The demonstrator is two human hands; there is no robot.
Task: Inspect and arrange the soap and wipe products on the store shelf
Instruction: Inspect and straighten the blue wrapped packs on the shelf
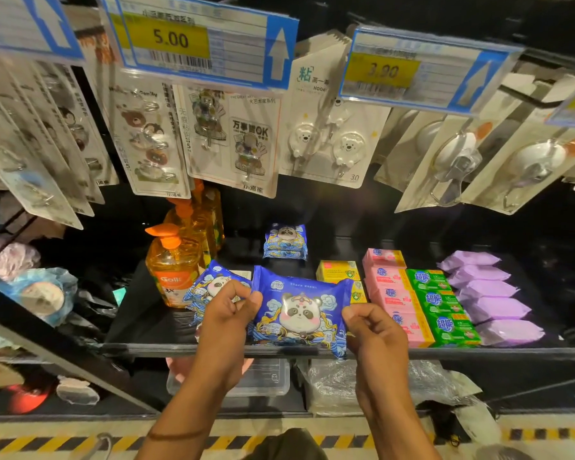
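So, a blue panda wipe pack (301, 310) is being held at the front edge of the shelf (140, 330), just above its lip, with the printed panda turned up toward the camera; it's pinched at its left end by the left hand (228, 313), thumb and curled fingers closed on the wrapper, and gripped the same way at its right end by the right hand (375, 330). A second panda pack (213, 282) is seen just behind the left hand, tilted, right beside an orange pump bottle (171, 270) of soap; whether the two touch can't be told. More orange bottles (206, 214) are lined up behind that one, going back into the shelf. Further back, near the middle, a small stack of panda packs (285, 242) is parked on its own, well apart from the held one. To the right of the held pack, yellow boxes (337, 270) are set in a short row; next to them pink soap bars (392, 287) are laid front to back, with green soap bars (442, 303) packed right against them; purple packs (492, 293) are lined up at the far right. Above it all, hook packs (329, 141) are hung in rows, with price tags reading 5.00 (170, 39) and 3.90 (382, 71) clipped in front.
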